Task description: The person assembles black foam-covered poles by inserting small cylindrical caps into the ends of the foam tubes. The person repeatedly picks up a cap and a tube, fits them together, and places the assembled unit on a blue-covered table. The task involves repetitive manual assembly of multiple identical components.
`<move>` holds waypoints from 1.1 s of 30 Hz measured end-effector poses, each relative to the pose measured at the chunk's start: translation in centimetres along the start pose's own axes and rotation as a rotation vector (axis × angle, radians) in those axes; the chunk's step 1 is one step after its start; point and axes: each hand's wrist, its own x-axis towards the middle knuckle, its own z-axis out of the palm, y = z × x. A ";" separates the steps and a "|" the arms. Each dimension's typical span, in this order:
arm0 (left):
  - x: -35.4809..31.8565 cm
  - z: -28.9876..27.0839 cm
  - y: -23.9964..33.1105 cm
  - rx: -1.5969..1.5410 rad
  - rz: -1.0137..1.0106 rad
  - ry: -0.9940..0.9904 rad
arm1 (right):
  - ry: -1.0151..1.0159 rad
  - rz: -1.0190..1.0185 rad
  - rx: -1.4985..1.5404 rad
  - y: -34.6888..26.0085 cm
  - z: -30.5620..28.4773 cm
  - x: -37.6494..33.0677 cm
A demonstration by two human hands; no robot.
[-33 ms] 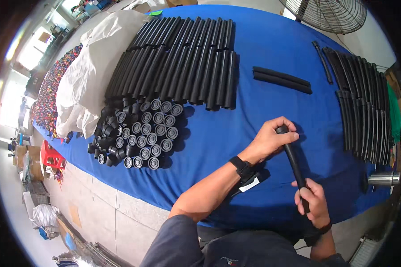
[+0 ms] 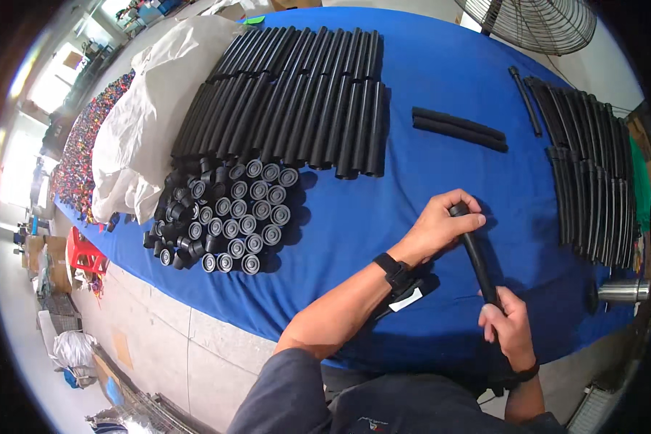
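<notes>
A black tube (image 2: 477, 258) with a wider cap (image 2: 458, 210) on its far end slants between my hands over the blue-covered table. My left hand (image 2: 443, 224) is closed around the capped end, thumb and fingers pressed against it. Around the near end curl the fingers of my right hand (image 2: 508, 324), which hide part of the tube. Loose black caps (image 2: 247, 225) lie heaped to the left of my hands. Beyond them, rows of black tubes (image 2: 286, 108) are laid side by side. Two separate black tubes (image 2: 459, 130) rest ahead of my left hand.
At the right edge lie stacked black rods with wider ends (image 2: 589, 173), near a shiny metal cylinder (image 2: 624, 291). A white sheet (image 2: 141, 119) and many small coloured pieces (image 2: 87, 141) cover the far left. A fan (image 2: 535, 25) stands behind the table. A white-labelled dark item (image 2: 406, 299) lies below my left wrist.
My right hand has changed its grip on the tube's near end, its fingers shifting slightly. The left hand stays on the capped end.
</notes>
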 end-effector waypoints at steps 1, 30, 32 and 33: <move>0.1 -0.1 -0.3 -0.004 0.003 0.003 | 0.105 -0.223 -0.339 -0.1 0.8 0.2; -0.2 0.4 0.0 -0.062 -0.036 0.037 | -0.281 0.201 0.442 -1.1 -1.8 -0.1; 0.3 0.7 -0.2 -0.002 -0.042 0.074 | 0.174 -0.482 -0.601 0.2 -1.1 0.1; 0.3 0.4 -0.5 -0.061 -0.041 0.096 | 0.123 -0.322 -0.382 -0.1 -0.8 0.0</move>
